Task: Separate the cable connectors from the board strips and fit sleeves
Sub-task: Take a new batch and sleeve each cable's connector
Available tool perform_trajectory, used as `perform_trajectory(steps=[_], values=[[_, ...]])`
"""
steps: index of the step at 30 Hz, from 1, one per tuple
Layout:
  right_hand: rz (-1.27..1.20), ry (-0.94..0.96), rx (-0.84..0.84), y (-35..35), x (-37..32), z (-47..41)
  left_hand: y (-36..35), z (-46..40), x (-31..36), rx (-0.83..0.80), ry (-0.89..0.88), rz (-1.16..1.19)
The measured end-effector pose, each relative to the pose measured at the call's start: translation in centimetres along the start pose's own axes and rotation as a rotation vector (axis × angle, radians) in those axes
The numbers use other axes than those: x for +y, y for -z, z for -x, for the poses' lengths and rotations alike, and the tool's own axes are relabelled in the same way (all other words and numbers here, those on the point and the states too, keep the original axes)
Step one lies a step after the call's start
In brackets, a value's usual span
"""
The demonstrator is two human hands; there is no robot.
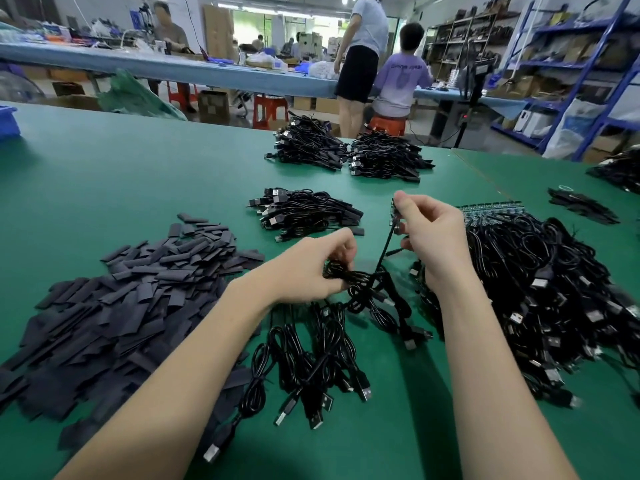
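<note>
My right hand (431,233) pinches a small board piece (394,213) at the end of a black cable (382,252), lifted above the green table (138,174). My left hand (311,268) grips the coiled bundle of that same cable (349,277) lower down. A big heap of flat black sleeves (114,317) lies to the left. To the right sits a large pile of black USB cables (540,292) still joined to a green board strip (491,211). Loose cables (311,372) lie between my forearms.
Three stacks of sleeved cables sit further back on the table (304,213) (308,143) (388,157). More sleeves (581,206) and cables lie at the far right. A blue bin (7,121) stands at the left edge. People work at a long bench behind.
</note>
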State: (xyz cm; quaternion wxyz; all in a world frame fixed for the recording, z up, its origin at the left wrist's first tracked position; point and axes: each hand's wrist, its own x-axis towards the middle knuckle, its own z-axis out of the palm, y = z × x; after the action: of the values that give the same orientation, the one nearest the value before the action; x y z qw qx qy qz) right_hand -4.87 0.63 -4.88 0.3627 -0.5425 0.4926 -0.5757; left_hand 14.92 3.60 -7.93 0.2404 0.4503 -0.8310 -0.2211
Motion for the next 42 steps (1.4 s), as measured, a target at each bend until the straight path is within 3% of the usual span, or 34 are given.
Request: perform_trajectory(steps=[8,11,13,18,26,33,39,42], values=[[0.144,0.016,-0.026,-0.4,1.1,0.3,-0.4,-0.2,0.1,0.075,0.021,0.127],[0.199,0.069,0.16,-0.7,1.2,0.4,0.0,0.1,-0.1,0.025,-0.008,0.204],[0.228,0.074,0.196,-0.6,0.9,0.4,0.3,0.3,-0.3,0.029,-0.017,0.257],[0.077,-0.076,-0.083,-0.2,-0.3,0.5,0.1,0.3,-0.6,0.048,-0.017,0.348],[-0.092,-0.226,-0.116,-0.6,-1.0,0.7,0.0,0.3,-1.2,0.089,-0.008,0.426],[0.093,-0.22,-0.15,-1.2,0.3,0.9,0.3,0.7,-1.2,0.089,0.019,0.501],[0.221,-0.402,-0.386,1.1,0.5,0.7,0.5,0.8,-1.2,0.201,0.076,0.728],[0.276,-0.37,-0.366,1.5,0.1,0.8,0.6,0.9,-1.3,0.182,0.067,0.769]])
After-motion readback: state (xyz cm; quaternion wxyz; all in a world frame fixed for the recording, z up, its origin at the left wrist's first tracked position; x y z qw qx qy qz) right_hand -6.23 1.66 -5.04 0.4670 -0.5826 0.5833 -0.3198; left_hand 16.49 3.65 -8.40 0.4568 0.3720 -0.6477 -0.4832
